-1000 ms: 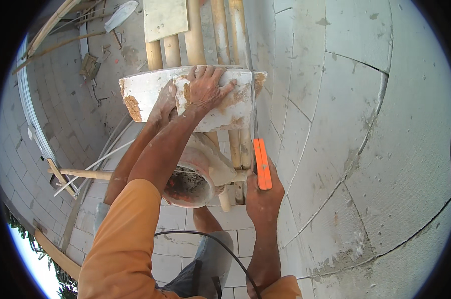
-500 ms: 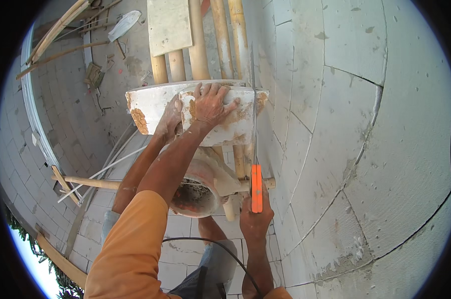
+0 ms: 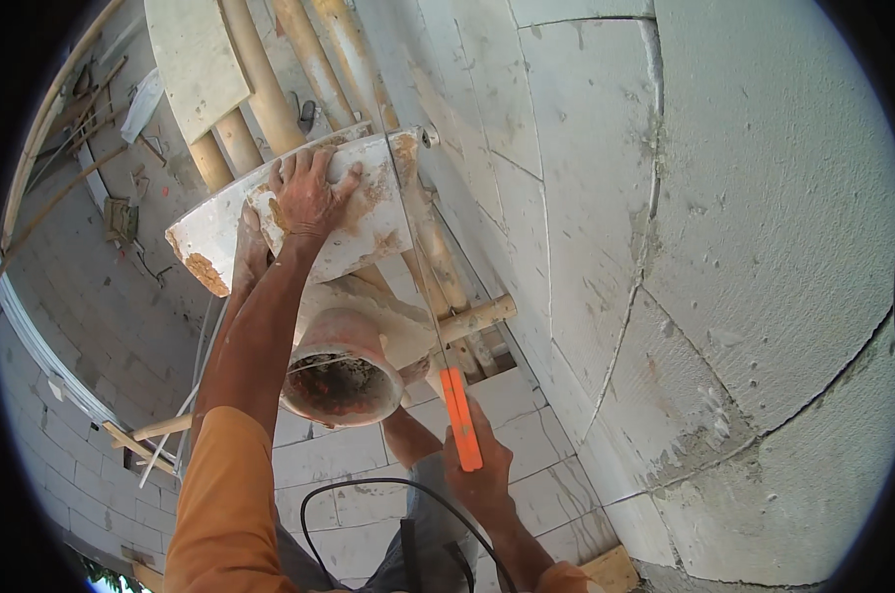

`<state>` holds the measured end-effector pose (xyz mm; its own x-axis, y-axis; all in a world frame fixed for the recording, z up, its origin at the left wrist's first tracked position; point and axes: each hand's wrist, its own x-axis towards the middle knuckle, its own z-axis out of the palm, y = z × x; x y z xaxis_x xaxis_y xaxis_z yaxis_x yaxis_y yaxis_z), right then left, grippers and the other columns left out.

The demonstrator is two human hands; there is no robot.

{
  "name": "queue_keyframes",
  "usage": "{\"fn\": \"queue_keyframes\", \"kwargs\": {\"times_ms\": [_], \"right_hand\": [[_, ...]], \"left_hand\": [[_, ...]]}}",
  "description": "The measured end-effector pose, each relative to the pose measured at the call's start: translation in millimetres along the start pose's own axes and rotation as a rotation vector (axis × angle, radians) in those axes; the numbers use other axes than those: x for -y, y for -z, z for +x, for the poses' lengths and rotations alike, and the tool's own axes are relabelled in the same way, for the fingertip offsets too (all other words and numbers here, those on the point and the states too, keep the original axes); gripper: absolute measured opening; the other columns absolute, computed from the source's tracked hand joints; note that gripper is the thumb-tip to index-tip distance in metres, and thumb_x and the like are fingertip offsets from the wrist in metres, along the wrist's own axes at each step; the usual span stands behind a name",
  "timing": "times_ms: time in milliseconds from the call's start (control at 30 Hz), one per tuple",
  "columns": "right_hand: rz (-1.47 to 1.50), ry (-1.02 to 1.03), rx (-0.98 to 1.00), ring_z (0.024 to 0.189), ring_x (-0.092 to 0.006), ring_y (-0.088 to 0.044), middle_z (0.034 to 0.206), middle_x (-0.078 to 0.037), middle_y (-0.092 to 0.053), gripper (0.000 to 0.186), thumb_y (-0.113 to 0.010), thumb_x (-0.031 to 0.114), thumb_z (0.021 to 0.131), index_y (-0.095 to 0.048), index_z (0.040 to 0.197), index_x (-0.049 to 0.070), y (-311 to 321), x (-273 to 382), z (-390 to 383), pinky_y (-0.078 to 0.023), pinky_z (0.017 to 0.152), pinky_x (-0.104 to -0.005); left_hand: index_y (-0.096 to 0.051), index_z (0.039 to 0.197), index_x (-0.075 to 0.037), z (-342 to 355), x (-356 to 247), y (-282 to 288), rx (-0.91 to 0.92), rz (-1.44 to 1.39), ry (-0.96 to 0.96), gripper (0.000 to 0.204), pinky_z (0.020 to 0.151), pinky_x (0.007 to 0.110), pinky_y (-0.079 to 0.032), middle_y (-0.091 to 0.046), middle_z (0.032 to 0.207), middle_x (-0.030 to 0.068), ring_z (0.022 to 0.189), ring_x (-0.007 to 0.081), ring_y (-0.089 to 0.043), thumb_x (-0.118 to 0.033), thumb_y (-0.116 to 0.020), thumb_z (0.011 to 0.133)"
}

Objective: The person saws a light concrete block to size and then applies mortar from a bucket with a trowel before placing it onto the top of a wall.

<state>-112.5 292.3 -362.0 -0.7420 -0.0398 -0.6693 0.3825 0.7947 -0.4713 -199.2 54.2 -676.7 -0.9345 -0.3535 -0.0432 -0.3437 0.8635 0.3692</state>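
Left hand (image 3: 309,198) flat on block (image 3: 368,222); right hand (image 3: 479,474) grips saw (image 3: 459,415); bucket (image 3: 341,371) holds mortar.

Block wall (image 3: 724,227) at right, mortar joints showing. Bamboo poles (image 3: 260,89) lean above, a flat board (image 3: 196,59) across them. Black cable (image 3: 368,486) loops below. Scattered sticks (image 3: 82,138) far left.

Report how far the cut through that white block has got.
Done: the saw blade has entered the white block's far edge. In hand: the left hand presses the block down while the right hand grips the orange handle. Left: the near part looks uncut.
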Motion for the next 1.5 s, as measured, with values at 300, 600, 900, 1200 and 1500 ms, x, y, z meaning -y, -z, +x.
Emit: {"fn": "queue_keyframes", "kwargs": {"times_ms": [300, 600, 900, 1200, 1500], "right_hand": [[-0.026, -0.264, 0.193, 0.1, -0.0377, -0.07, 0.13, -0.023, -0.062, 0.06, -0.064, -0.001, 0.083, -0.046, 0.141, -0.004, -11.8, 8.3, 59.3, -0.058, 0.081, -0.0404], [0.064, -0.209, 0.187, 0.088, -0.0425, -0.069, 0.111, -0.024, -0.068, 0.057, -0.063, 0.002, 0.083, -0.048, 0.138, -0.006, 9.7, 2.7, 56.4, -0.057, 0.078, -0.0437], [-0.004, 0.229, -0.056, 0.11, -0.0328, -0.068, 0.133, -0.021, -0.061, 0.052, -0.07, 0.007, 0.089, -0.05, 0.134, -0.006, 34.0, -2.4, -15.8, -0.057, 0.092, -0.0362], [0.012, 0.148, -0.23, 0.11, -0.0362, -0.067, 0.126, -0.029, -0.062, 0.059, -0.065, 0.005, 0.089, -0.043, 0.144, -0.001, -9.4, 0.0, 15.4, -0.051, 0.099, -0.0474], [-0.104, -0.007, 0.008, 0.095, -0.0329, -0.073, 0.123, -0.028, -0.063, 0.051, -0.06, 0.001, 0.089, -0.045, 0.137, -0.009, -14.5, -11.5, 68.7, -0.061, 0.076, -0.0377]], "left_hand": [[-0.065, 0.117, -0.017, -13.8, -5.0, -4.1, 0.084, -0.014, 0.017, 0.054, 0.109, 0.051, -0.029, -0.064, 0.111, 0.0044, 0.113, 0.0264, -0.056, -0.061, -0.061, 0.086], [-0.065, 0.117, -0.018, 3.7, -5.5, -7.5, 0.084, -0.001, 0.045, 0.05, 0.108, 0.051, -0.03, -0.065, 0.111, 0.0062, 0.114, 0.0268, -0.056, -0.058, -0.061, 0.088], [-0.066, 0.115, -0.018, 6.2, -12.2, 2.5, 0.087, 0.029, 0.05, 0.048, 0.108, 0.049, -0.031, -0.065, 0.11, 0.0033, 0.112, 0.0255, -0.057, -0.058, -0.06, 0.089], [-0.066, 0.114, -0.018, -1.5, 3.2, -11.9, 0.022, 0.04, 0.048, 0.048, 0.106, 0.048, -0.033, -0.066, 0.108, 0.006, 0.114, 0.0262, -0.057, -0.057, -0.062, 0.087], [-0.066, 0.115, -0.017, 1.2, -2.8, -15.5, 0.043, 0.024, 0.019, 0.05, 0.107, 0.049, -0.032, -0.065, 0.108, 0.0066, 0.112, 0.0278, -0.057, -0.058, -0.06, 0.088]]}}
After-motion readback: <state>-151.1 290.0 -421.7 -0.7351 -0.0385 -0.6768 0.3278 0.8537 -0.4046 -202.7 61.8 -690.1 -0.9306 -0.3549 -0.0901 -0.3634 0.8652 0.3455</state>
